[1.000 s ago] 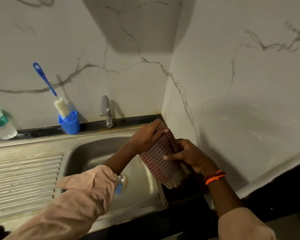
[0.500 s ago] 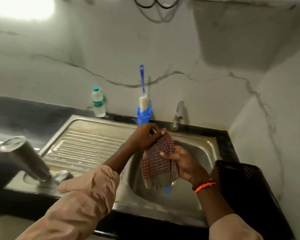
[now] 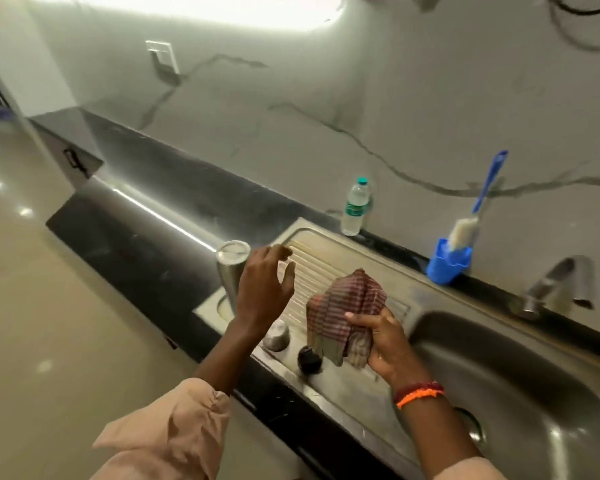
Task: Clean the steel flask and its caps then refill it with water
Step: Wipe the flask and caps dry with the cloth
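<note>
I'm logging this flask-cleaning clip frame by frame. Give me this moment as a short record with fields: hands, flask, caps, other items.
left hand: open, fingers spread, close beside the steel flask, grip not visible
right hand: grips the checked cloth over the drainboard
steel flask: upside down on the drainboard
caps: steel cap and black cap on the drainboard's near edge
other items: water bottle, bottle brush in blue holder, tap
</note>
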